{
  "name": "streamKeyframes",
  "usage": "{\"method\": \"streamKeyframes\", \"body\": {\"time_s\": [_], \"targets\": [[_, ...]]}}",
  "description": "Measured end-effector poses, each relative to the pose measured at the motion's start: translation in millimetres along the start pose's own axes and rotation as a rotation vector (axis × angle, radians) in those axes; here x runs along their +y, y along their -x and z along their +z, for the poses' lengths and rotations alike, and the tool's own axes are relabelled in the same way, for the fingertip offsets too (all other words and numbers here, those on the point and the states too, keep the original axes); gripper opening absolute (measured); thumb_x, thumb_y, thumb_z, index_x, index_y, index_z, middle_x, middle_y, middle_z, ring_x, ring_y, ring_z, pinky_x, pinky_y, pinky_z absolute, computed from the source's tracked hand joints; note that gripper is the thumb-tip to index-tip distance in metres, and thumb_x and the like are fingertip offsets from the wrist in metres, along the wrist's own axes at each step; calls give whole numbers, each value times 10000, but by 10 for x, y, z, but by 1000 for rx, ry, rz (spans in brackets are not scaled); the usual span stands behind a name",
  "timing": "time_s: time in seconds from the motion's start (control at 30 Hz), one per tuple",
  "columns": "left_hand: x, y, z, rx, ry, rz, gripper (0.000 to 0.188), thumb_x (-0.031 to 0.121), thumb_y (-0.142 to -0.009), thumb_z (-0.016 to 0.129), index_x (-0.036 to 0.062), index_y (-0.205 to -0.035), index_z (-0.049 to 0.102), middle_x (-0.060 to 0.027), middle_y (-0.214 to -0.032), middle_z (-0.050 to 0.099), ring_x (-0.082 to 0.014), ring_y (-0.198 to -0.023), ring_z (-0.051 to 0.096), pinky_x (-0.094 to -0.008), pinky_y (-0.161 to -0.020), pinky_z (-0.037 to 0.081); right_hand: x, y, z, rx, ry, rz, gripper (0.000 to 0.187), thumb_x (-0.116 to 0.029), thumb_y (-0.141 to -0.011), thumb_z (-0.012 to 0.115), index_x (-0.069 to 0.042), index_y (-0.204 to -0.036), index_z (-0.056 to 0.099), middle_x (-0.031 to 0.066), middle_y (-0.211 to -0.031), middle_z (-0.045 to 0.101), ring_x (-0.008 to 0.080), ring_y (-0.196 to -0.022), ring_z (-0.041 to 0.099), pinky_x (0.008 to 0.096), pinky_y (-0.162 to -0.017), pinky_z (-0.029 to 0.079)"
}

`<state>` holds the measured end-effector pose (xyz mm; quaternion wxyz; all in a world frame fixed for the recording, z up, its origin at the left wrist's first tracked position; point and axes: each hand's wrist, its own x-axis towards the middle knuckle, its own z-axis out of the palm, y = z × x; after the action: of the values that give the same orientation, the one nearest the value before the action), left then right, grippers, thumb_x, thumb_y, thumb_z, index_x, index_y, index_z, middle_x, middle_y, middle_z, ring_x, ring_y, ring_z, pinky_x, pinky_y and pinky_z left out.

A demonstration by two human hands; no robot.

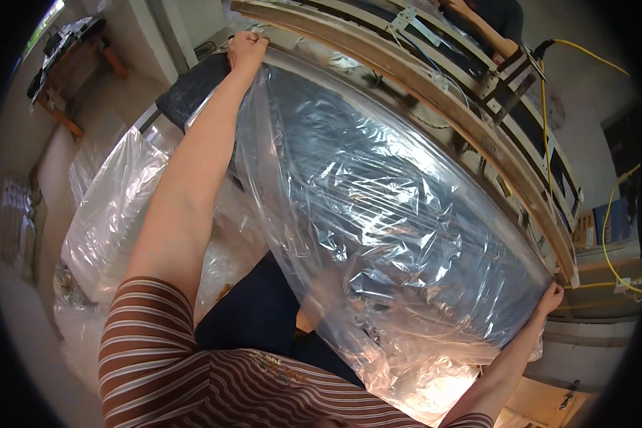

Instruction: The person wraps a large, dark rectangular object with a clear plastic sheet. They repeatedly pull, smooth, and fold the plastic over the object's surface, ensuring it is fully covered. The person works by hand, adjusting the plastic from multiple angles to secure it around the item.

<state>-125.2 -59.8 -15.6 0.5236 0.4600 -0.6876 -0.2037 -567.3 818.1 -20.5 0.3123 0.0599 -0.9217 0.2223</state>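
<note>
L hand (247,51): at far L corner of sheet, fingers curled shut, gripping its edge; arm stretched fwd.
R hand (550,297): at R end of sheet, fingers bent, pinching edge; exact fingertip pos. can't tell.
Sheet: wide, clear, crinkled plastic sheet (389,214), btwn both hands, over long dark-grey flat surface (200,85); near side hangs loose twd wearer's lap.
Beam: long, light-brown wooden beam (488,143), along far side, just beyond sheet.
L side: loose, shiny clear plastic pile (114,214), beside L forearm.
Top R: another person's bare forearm (483,27), nr thin yellow cord (545,125).
</note>
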Motion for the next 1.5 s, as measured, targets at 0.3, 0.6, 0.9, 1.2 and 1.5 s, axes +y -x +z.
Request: {"method": "streamKeyframes", "body": {"time_s": [0.3, 0.6, 0.9, 1.2, 1.5], "targets": [[-230, -233, -69, 127, 165, -186, 290, 170, -830, 446, -37, -796, 647, -281, -913, 625, -447, -941, 570, -482, -855, 446, -212, 170, -89, 25, -345, 62, 411, -265, -907, 475, 100, -1010, 633, 202, -893, 668, 288, -836, 617, 375, -756, 455], [-275, -94, -558, -572, 82, 26, 379, 408, -841, 586, 52, -928, 682, -70, -859, 671, -200, -849, 621, -323, -791, 444, -396, 162, -260, 78, -135, 13, 320, -230, -909, 461, 3, -1070, 609, 191, -1068, 606, 325, -973, 562, 410, -840, 418], [-2167, -2161, -2589, -252, -873, 312, 440, 377, -942, 427, 47, -1175, 600, -143, -1080, 644, -283, -1030, 589, -383, -911, 448, -1796, 1847, -1057, -157, 199, -512, 396, -263, -870, 526, -73, -1218, 541, 147, -1292, 497, 330, -1157, 475, 431, -939, 384], [1208, 1513, -1051, -1021, -21, 559, 420, 255, -925, 521, 14, -1268, 499, -170, -1282, 520, -292, -1196, 489, -336, -1000, 360, -1549, 2120, -1259, -349, 222, -322, 523, -424, -929, 390, -112, -1349, 406, 118, -1435, 353, 317, -1335, 295, 559, -1040, 255], [1304, 2144, -873, -979, 328, 450, 111, 85, -896, 583, 20, -904, 495, 4, -810, 475, -71, -738, 438, -196, -679, 376, -828, 1607, -1264, -285, 275, -138, 600, -467, -910, 419, -21, -1312, 417, 147, -1410, 378, 309, -1312, 331, 501, -1034, 289]]}}
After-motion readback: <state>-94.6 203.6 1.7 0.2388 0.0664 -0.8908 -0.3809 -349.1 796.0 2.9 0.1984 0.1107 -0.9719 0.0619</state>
